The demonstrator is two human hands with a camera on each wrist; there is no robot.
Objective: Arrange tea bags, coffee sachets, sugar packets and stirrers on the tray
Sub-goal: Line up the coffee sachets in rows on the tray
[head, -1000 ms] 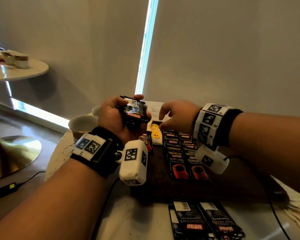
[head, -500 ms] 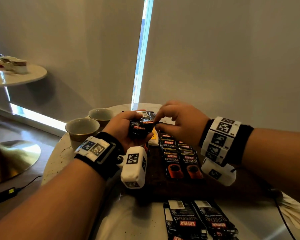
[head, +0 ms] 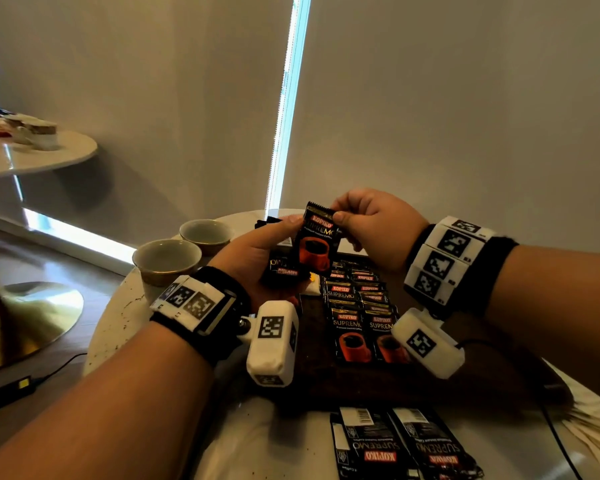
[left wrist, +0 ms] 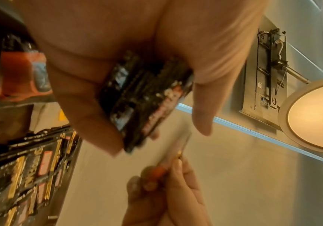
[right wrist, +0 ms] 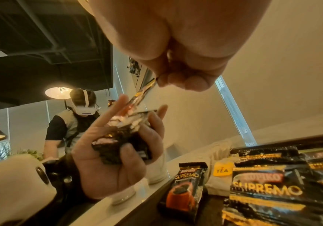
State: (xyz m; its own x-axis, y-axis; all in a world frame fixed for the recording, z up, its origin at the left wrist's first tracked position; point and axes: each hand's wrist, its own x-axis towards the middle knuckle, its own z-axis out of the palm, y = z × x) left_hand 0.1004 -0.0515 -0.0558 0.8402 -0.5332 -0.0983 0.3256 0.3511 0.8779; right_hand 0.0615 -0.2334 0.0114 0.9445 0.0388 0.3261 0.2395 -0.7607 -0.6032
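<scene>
Above the far edge of the dark wooden rectangular tray [head: 361,386], one black foil coffee sachet printed with an orange cup [head: 315,242] hangs upright, pinched at its top corner between thumb and fingers of the right hand [head: 374,225]. Half a second ago that sachet was still part of the bundle; it has now been drawn clear and lifted. Left hand [head: 253,258]: fingers curled around a small stack of black coffee sachets [head: 279,268], thumb extended up beside the drawn sachet; the left wrist view confirms several packets clamped edge-on. On the tray: two overlapping columns of matching black sachets [head: 359,317], running near to far; a white tea bag with a yellow tag [right wrist: 221,170] lying at the far left of those columns, partly hidden in the head view. Near edge of the round white table [head: 118,327]: two larger black coffee pouches [head: 402,448], off the tray. Far left of the table: two pale ceramic cups [head: 167,259]. Judgement: the coffee portion is well advanced and the drawn sachet is probably bound for one of the columns. No sugar packets or stirrers can be identified on the tray.
</scene>
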